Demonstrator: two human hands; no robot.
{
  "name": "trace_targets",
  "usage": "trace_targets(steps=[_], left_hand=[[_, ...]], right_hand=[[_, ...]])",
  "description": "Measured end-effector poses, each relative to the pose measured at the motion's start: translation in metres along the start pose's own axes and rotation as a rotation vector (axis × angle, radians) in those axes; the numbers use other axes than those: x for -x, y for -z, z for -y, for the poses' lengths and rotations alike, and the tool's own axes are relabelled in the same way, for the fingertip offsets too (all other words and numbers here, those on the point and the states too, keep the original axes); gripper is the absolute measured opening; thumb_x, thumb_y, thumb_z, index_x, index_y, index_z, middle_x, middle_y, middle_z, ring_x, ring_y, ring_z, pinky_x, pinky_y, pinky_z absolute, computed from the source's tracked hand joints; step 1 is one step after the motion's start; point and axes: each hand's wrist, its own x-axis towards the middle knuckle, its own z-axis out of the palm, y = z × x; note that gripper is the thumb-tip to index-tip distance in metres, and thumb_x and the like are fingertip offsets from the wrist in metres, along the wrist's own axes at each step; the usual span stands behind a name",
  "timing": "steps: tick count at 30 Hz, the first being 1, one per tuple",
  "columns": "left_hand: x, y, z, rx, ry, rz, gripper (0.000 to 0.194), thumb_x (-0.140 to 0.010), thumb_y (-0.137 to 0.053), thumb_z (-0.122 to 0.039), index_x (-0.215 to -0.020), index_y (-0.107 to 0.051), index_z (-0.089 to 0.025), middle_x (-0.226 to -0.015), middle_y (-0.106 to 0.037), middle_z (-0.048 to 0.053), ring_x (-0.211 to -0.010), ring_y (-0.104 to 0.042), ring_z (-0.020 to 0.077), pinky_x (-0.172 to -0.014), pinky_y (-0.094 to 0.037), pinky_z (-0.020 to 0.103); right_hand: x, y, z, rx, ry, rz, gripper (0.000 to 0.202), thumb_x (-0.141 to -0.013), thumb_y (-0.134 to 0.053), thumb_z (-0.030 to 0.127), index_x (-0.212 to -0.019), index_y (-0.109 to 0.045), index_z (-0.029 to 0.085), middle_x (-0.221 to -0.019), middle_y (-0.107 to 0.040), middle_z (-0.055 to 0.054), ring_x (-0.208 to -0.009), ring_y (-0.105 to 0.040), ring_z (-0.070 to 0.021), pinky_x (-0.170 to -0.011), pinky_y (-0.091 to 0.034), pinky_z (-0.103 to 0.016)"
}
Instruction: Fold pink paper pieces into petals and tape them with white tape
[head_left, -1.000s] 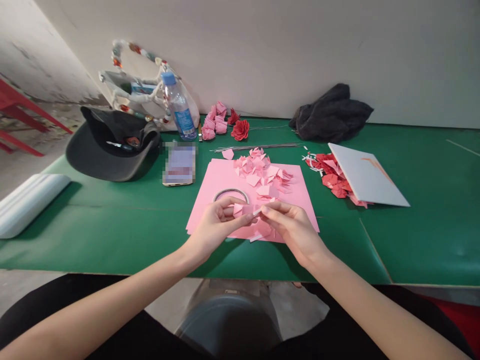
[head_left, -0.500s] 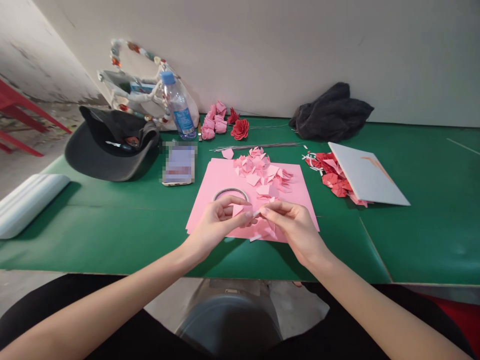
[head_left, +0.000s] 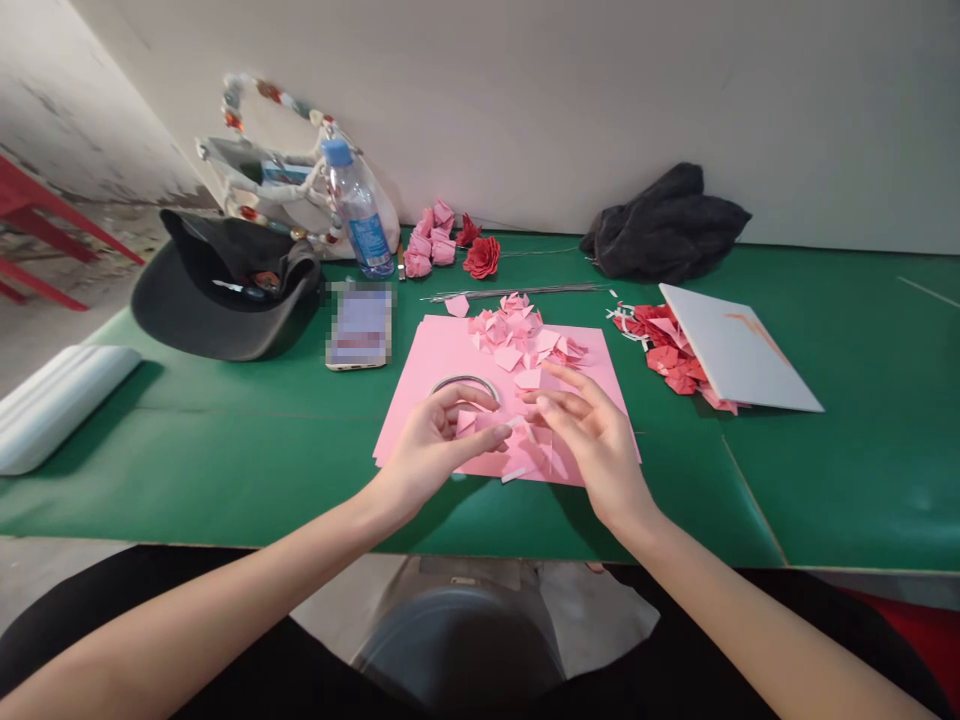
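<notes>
One change is noted at the near side of the green table: the right hand has let go of its pinch, its thumb and fingers now parted and apparently empty. Support of the folded pink paper therefore seems to rest with the left hand alone, which grasps it between thumb and curled fingers. The paper lies inside that grip, partly hidden, left of the thumb tip. A small white strip shows at the thumb tip; whether it is fixed to the paper cannot be told. The right fingertips stand just right of the strip, apart from the left hand. Beneath both hands lie pink sheets, with a ring on them just beyond the left hand. Farther back is a heap of folded pink pieces, then thin wires, and at the far side, pink paper flowers beside red ones.
</notes>
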Motion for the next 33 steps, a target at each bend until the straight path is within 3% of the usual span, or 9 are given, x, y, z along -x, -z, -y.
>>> trace_targets(steps=[5, 8, 11, 13, 18, 21, 26, 30, 33], left_hand=[[0.002, -0.001, 0.005, -0.104, 0.032, -0.007, 0.033, -0.069, -0.078, -0.031, -0.093, -0.059, -0.018, -0.068, -0.058, -0.003, -0.06, -0.061, 0.011, -0.06, -0.054, 0.023], [0.002, -0.002, 0.006, -0.158, 0.047, 0.062, 0.033, -0.073, -0.074, -0.035, -0.096, -0.058, -0.019, -0.061, -0.054, -0.005, -0.06, -0.061, 0.0124, -0.06, -0.053, 0.025], [-0.003, 0.004, 0.003, -0.244, -0.048, 0.109, 0.037, -0.072, -0.075, -0.036, -0.1, -0.058, -0.019, -0.092, -0.064, 0.005, -0.081, -0.065, 0.0178, -0.071, -0.054, 0.029], [-0.009, 0.012, -0.001, -0.346, -0.134, 0.118, 0.038, -0.075, -0.072, -0.036, -0.105, -0.058, -0.019, -0.108, -0.063, 0.009, -0.094, -0.063, 0.0206, -0.078, -0.052, 0.032], [-0.022, 0.034, -0.004, -0.879, -0.181, 0.185, 0.02, -0.075, -0.07, -0.031, -0.091, -0.065, -0.019, -0.094, -0.066, 0.007, -0.085, -0.06, 0.0224, -0.074, -0.047, 0.034], [-0.022, 0.037, -0.001, -0.994, -0.182, 0.223, 0.009, -0.08, -0.062, -0.025, -0.082, -0.067, -0.018, -0.086, -0.066, 0.007, -0.08, -0.06, 0.0226, -0.071, -0.045, 0.033], [-0.021, 0.035, -0.003, -0.974, -0.231, 0.202, 0.021, -0.088, -0.05, -0.024, -0.094, -0.068, -0.019, -0.091, -0.065, 0.008, -0.084, -0.06, 0.0222, -0.074, -0.045, 0.033], [-0.02, 0.03, -0.01, -0.726, -0.245, 0.154, 0.02, -0.089, -0.052, -0.029, -0.096, -0.067, -0.019, -0.098, -0.064, 0.008, -0.09, -0.061, 0.0209, -0.082, -0.047, 0.034], [-0.016, 0.022, -0.014, -0.475, -0.181, 0.19, 0.018, -0.088, -0.056, -0.03, -0.096, -0.066, -0.017, -0.1, -0.064, 0.008, -0.093, -0.061, 0.0198, -0.083, -0.049, 0.031]], right_hand=[[0.001, -0.001, -0.002, 0.077, -0.025, 0.19, 0.016, -0.08, -0.069, 0.036, -0.085, -0.067, 0.021, -0.087, -0.068, -0.002, -0.084, -0.065, -0.0168, -0.076, -0.053, -0.028], [0.0, 0.0, -0.002, 0.132, 0.001, 0.216, 0.016, -0.079, -0.069, 0.035, -0.076, -0.065, 0.02, -0.076, -0.066, 0.0, -0.075, -0.063, -0.0155, -0.071, -0.051, -0.028], [-0.007, 0.006, -0.002, 0.213, 0.032, 0.168, 0.02, -0.079, -0.069, 0.038, -0.075, -0.065, 0.019, -0.075, -0.066, -0.002, -0.074, -0.064, -0.017, -0.072, -0.051, -0.03], [-0.014, 0.014, -0.001, 0.258, 0.031, 0.122, 0.022, -0.075, -0.072, 0.04, -0.076, -0.066, 0.019, -0.076, -0.068, -0.003, -0.074, -0.065, -0.0183, -0.073, -0.052, -0.032], [-0.022, 0.027, -0.003, 0.438, -0.015, 0.139, 0.023, -0.072, -0.074, 0.035, -0.088, -0.064, 0.022, -0.074, -0.068, -0.001, -0.07, -0.066, -0.0186, -0.072, -0.052, -0.036], [-0.022, 0.028, -0.009, 0.604, 0.08, 0.157, 0.011, -0.078, -0.068, 0.031, -0.085, -0.063, 0.023, -0.074, -0.067, -0.001, -0.067, -0.062, -0.017, -0.068, -0.05, -0.034], [-0.022, 0.027, -0.018, 0.822, 0.265, 0.166, 0.007, -0.084, -0.061, 0.026, -0.082, -0.067, 0.023, -0.085, -0.063, -0.004, -0.073, -0.06, -0.0181, -0.066, -0.049, -0.034], [-0.016, 0.023, -0.013, 0.773, 0.41, 0.093, 0.021, -0.09, -0.055, 0.024, -0.108, -0.065, 0.025, -0.104, -0.063, -0.007, -0.089, -0.063, -0.0208, -0.082, -0.052, -0.038], [-0.005, 0.014, -0.004, 0.686, 0.584, 0.096, 0.034, -0.092, -0.051, 0.02, -0.125, -0.057, 0.029, -0.118, -0.063, -0.005, -0.109, -0.06, -0.0211, -0.098, -0.049, -0.039]])
